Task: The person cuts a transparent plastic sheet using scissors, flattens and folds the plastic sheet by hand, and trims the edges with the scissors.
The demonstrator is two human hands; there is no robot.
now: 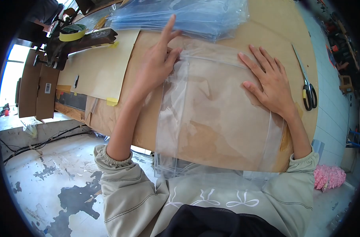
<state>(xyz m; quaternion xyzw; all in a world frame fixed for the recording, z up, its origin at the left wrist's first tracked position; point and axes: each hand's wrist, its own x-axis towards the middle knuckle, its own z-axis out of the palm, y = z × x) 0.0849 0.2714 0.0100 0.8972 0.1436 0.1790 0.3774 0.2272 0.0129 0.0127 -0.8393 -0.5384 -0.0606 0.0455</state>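
A clear plastic bag [223,106] lies flat across the table, its lower end hanging over the edge toward my body. At its upper left corner is my left hand [158,63], index finger stretched out and the thumb and other fingers closed on the film's edge. My right hand [270,85] rests palm down on the upper right part of the bag, fingers spread. Just beyond both hands sits a stack of bluish clear plastic sheets or bags [184,17].
Scissors [307,89] with black and yellow handles lie at the table's right edge. On the left, a dark clamp-like metal tool [75,45] carries a yellow tape roll [72,33]. A cream board [101,71] is taped down beside a cardboard box [37,85].
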